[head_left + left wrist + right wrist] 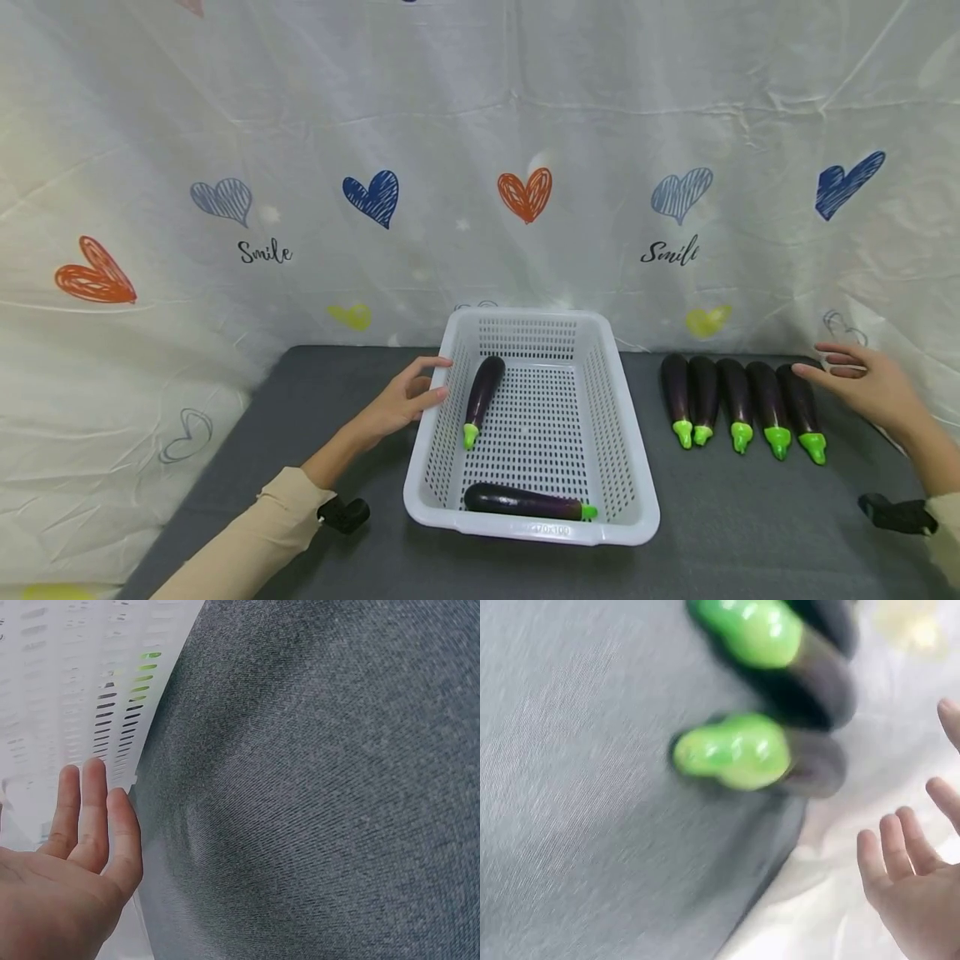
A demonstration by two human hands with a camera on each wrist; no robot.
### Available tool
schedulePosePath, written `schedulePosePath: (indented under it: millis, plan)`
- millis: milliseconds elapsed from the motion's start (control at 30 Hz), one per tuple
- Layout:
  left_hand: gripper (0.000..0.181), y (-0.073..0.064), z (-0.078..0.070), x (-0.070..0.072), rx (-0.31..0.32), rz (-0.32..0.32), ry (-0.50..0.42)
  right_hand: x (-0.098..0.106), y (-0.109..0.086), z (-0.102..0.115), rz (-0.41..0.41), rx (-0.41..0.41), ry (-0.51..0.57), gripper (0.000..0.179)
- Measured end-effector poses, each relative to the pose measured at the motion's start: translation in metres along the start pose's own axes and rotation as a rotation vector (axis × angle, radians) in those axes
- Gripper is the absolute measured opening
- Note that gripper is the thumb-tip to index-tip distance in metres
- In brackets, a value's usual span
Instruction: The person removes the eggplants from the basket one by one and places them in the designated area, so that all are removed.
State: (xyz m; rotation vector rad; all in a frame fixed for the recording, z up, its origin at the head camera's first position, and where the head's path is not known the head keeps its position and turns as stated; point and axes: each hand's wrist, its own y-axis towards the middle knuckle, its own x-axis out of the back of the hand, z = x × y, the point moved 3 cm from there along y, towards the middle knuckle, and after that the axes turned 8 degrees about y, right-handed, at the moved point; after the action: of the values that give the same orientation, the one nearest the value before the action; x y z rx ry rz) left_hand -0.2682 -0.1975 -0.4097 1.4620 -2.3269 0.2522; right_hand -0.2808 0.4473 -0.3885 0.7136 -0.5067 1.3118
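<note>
A white plastic basket (640, 467) with slotted walls holds two eggplants. One dark purple eggplant (486, 392) lies lengthwise near its left wall, the other eggplant (517, 502) crosswise along the front. My left hand (401, 396) rests with its fingertips at the basket's left rim. In the left wrist view, extended fingers (93, 814) stand beside the slotted outer wall. At the right, my right hand (873, 387) hovers with spread fingers beside the rightmost eggplant (801, 400) of a row. The right wrist view shows that hand holding nothing, near blurred green eggplant caps (739, 752).
Several more eggplants (735, 392) lie side by side on the dark grey table (720, 525), green caps toward me. A white curtain (450, 108) printed with hearts hangs behind the table and along its left side.
</note>
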Motion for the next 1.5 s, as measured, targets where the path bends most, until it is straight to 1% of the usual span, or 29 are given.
schedulePosePath:
  millis: [100, 200, 400, 567, 667, 733, 933, 1067, 1200, 1500]
  plan:
    - [0.052, 0.0, 0.0, 0.0, -0.002, -0.006, 0.007, -0.002, 0.002, 0.014, -0.006, 0.036, 0.01, 0.078]
    - [0.052, 0.0, 0.0, 0.001, -0.006, -0.01, 0.008, -0.006, 0.002, 0.033, -0.004, 0.078, 0.031, 0.075]
    - [0.052, -0.001, -0.001, 0.002, -0.026, -0.015, 0.017, -0.016, -0.002, 0.069, 0.059, 0.193, 0.141, 0.062]
    - [0.051, -0.002, -0.003, 0.002, -0.056, -0.006, 0.026, -0.03, -0.01, 0.099, 0.092, 0.268, 0.191, 0.057]
    - [0.051, -0.001, -0.003, 0.003, -0.073, -0.009, 0.028, -0.041, -0.017, 0.116, 0.119, 0.281, 0.224, 0.055]
    - [0.051, -0.001, -0.004, 0.003, -0.08, -0.016, 0.034, -0.047, -0.021, 0.125, 0.14, 0.273, 0.238, 0.055]
    - [0.051, -0.001, -0.005, 0.004, -0.105, -0.031, 0.045, -0.063, -0.031, 0.145, 0.199, 0.277, 0.289, 0.053]
    - [0.052, -0.002, -0.005, 0.004, -0.107, -0.033, 0.04, -0.071, -0.036, 0.154, 0.236, 0.281, 0.333, 0.052]
    - [0.052, -0.002, -0.005, 0.004, -0.1, -0.038, 0.039, -0.079, -0.039, 0.159, 0.271, 0.269, 0.391, 0.052]
    - [0.052, -0.001, -0.004, 0.004, -0.1, -0.036, 0.046, -0.097, -0.05, 0.174, 0.36, 0.299, 0.537, 0.047]
